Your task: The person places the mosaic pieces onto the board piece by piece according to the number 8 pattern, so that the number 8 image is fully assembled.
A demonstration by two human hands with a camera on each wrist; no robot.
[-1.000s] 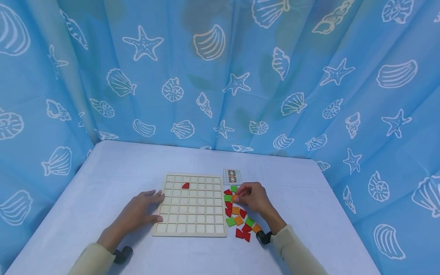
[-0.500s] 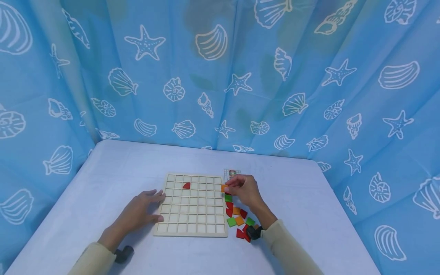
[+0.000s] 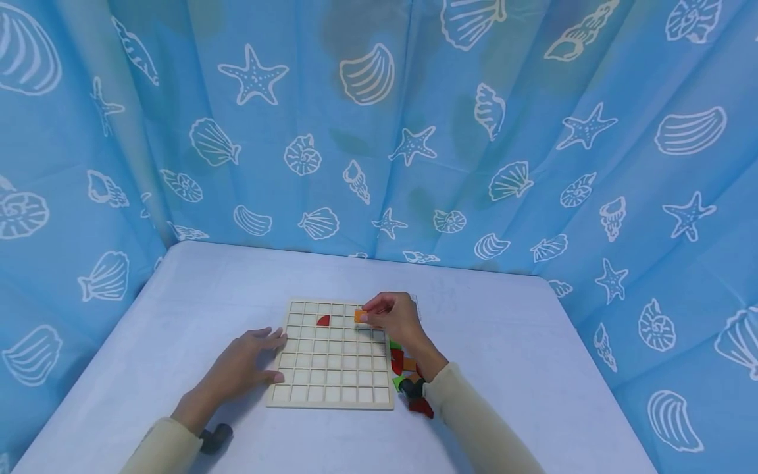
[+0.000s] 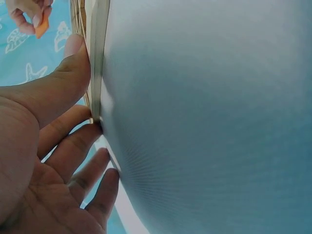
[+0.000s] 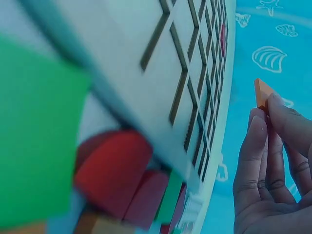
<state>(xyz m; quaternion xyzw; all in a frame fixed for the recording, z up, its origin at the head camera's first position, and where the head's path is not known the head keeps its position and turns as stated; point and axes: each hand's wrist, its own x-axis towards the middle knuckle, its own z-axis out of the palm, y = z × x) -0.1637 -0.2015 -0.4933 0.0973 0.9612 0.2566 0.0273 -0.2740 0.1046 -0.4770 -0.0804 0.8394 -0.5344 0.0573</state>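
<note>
Right hand (image 3: 399, 319) pinches an orange tile (image 3: 359, 316), left hand (image 3: 244, 361) well apart.

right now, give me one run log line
left hand: touches grid board at left edge | right hand: pinches orange tile above grid board | red piece: in one cell

Orange square (image 3: 360, 316) carried left over the grid board (image 3: 320, 376)

A second ago the right hand (image 3: 398, 318) had it among the loose pieces (image 3: 397, 361) on the right; now both are over the board's far right part. The hand hides nearly all the printed card (image 3: 416, 300), and its wrist and sleeve (image 3: 480, 421) cover more pieces.
</note>
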